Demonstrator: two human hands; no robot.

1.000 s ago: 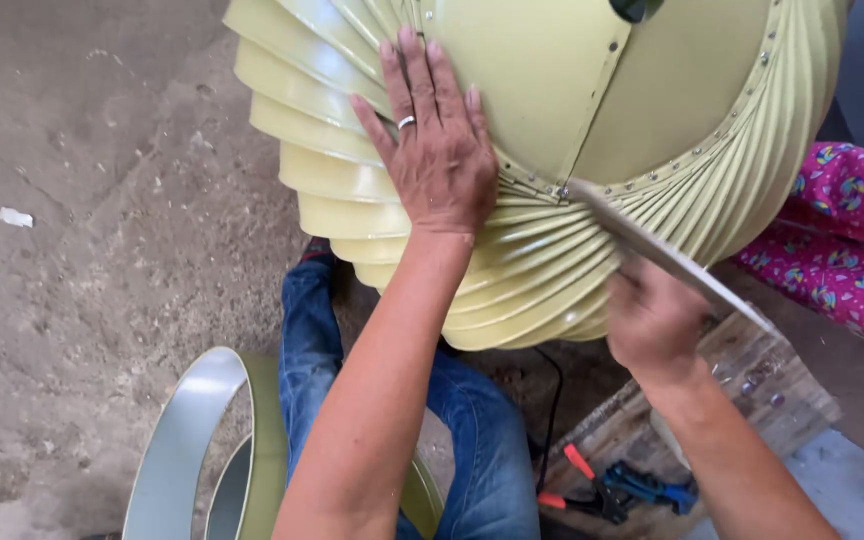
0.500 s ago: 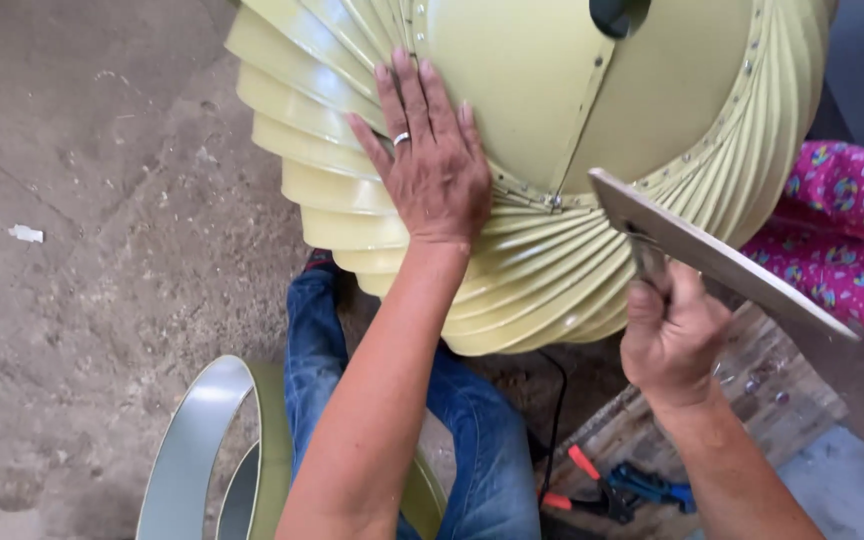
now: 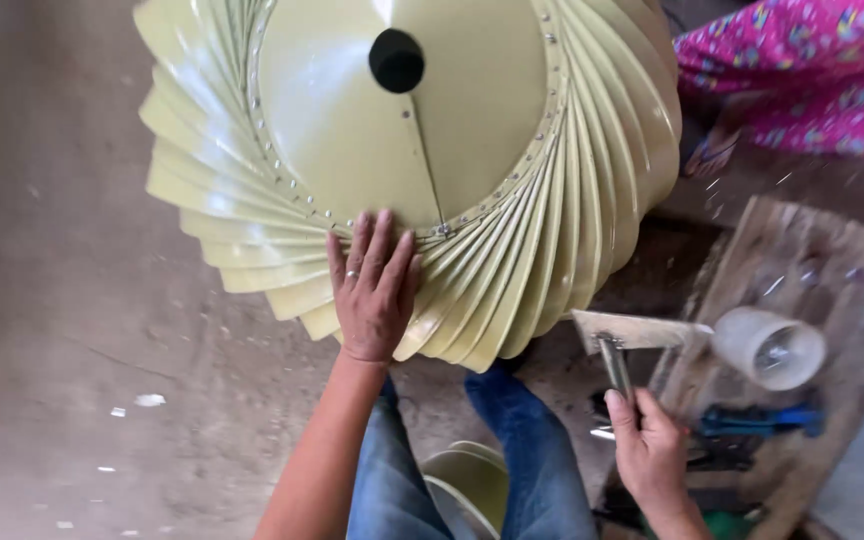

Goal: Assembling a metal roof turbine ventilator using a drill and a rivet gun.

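Above the knees of a seated person, a large pale yellow-green vaned dome [image 3: 432, 150], resembling a roof ventilator head, is being steadied over a dusty concrete floor [image 3: 62, 330]. It is filling the upper middle of the view, its dark centre hole [image 3: 396, 60] turned toward the camera. The left hand [image 3: 372, 290] is being laid flat and open, fingers spread, on the dome's lower edge, where the smooth cap is meeting the riveted ring and the curved vanes. The right hand [image 3: 649, 455] is being closed around the metal handle of a flat-bladed tool [image 3: 632, 333], held low at the right, apart from the dome. Blue jeans [image 3: 532, 450] are showing below, with another pale yellow-green part [image 3: 472, 480] between the legs.

Toward the right edge of the floor, a wooden board [image 3: 802, 290] is carrying a translucent cup [image 3: 769, 347] and blue-handled pliers [image 3: 762, 420]. Pink floral fabric [image 3: 802, 60] of another person is showing at the upper right.

The dome is judged to be thin sheet metal: light for its bulk, fairly stiff at the cap, but easily bent at the vanes, with edges possibly sharp. The cap and riveted ring are judged the safest places for taking hold.
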